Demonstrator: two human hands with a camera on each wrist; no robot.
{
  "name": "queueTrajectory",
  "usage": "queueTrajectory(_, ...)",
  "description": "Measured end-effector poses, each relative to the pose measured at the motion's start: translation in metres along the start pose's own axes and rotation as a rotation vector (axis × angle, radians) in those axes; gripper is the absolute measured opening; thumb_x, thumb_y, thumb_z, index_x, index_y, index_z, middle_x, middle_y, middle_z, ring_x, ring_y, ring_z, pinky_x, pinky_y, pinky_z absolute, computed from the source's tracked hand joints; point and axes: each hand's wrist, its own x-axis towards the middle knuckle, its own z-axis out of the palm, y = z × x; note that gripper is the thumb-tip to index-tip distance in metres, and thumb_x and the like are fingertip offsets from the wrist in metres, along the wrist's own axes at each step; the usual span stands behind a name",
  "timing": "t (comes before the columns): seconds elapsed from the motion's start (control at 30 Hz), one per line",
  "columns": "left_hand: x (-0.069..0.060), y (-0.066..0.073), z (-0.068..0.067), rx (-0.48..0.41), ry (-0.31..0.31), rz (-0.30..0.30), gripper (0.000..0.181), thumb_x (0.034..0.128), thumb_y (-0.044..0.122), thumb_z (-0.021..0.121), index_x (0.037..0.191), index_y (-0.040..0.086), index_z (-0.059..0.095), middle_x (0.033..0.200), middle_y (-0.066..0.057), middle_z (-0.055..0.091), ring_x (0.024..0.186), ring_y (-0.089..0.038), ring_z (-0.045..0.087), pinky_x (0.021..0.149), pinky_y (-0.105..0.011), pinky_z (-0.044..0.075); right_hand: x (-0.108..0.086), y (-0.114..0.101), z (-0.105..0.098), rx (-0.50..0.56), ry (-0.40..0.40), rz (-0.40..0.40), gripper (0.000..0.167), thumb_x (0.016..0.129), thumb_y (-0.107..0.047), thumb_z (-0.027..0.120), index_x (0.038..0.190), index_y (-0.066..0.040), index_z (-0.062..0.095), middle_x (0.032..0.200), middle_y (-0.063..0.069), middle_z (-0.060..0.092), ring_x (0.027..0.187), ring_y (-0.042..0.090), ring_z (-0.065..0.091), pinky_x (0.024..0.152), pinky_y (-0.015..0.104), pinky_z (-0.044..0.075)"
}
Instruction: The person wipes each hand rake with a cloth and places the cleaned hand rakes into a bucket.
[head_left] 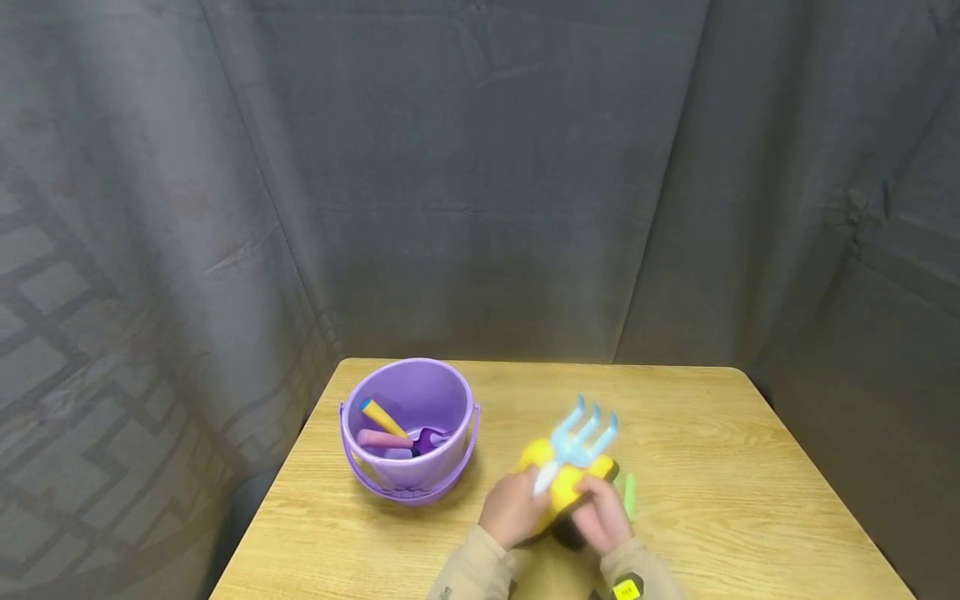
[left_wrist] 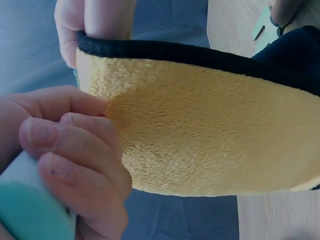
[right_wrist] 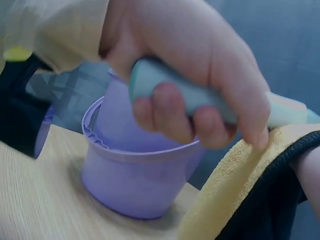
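My left hand (head_left: pixel 513 507) grips the white handle of a light blue toy hand rake (head_left: pixel 572 450), its three prongs pointing up and away from me. In the right wrist view the left fingers curl round the pale teal handle (right_wrist: pixel 154 75). With my right hand (head_left: pixel 600 515) I hold a fluffy yellow cloth (head_left: pixel 568 487) with black edging against the rake, thumb on top. The cloth (left_wrist: pixel 200 125) fills much of the left wrist view, right fingers at its upper edge. Most of the right hand is out of sight in the right wrist view.
A purple bucket (head_left: pixel 412 475) stands on the left of the wooden table (head_left: pixel 720 450). Inside lie several toy tools, among them a yellow handle (head_left: pixel 386 418) and a pink handle (head_left: pixel 384 439). A light green piece (head_left: pixel 630 497) lies just beyond my right hand. Grey curtains (head_left: pixel 480 183) surround the table.
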Motion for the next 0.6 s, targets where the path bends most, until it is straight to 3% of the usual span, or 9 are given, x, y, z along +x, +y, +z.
queueTrajectory(0.27,0.0,0.003,0.008,-0.008,-0.003,-0.014,0.013,0.079,0.013,0.061,0.076,0.011,0.048,0.055,0.004,0.041,0.045,-0.01,0.038,0.039,-0.022,0.031,0.002,-0.009,0.004,-0.021,0.04,-0.017,0.056,0.078,0.009,0.017,0.131,0.0,0.0,0.125,0.003,0.034,0.111,0.011,0.045,0.095,0.026,0.031)
queueTrajectory(0.5,-0.003,0.006,0.014,-0.016,-0.004,-0.017,0.013,0.0785,0.014,0.061,0.077,0.01,0.049,0.055,0.003,0.043,0.044,-0.01,0.039,0.038,-0.022,0.031,0.007,-0.018,0.001,0.085,-0.015,-0.079,0.075,0.073,0.011,0.013,0.137,-0.009,-0.02,0.141,0.006,-0.002,0.113,0.012,0.042,0.104,0.032,0.01)
queueTrajectory(0.6,-0.003,0.006,0.015,-0.005,-0.011,-0.021,0.014,0.0784,0.014,0.061,0.078,0.009,0.048,0.055,0.002,0.043,0.043,-0.01,0.039,0.037,-0.022,0.031,0.009,-0.02,-0.005,0.146,-0.06,-0.102,0.072,0.073,0.012,0.012,0.138,-0.011,-0.008,0.14,0.004,0.011,0.116,0.013,0.039,0.104,0.032,0.015)
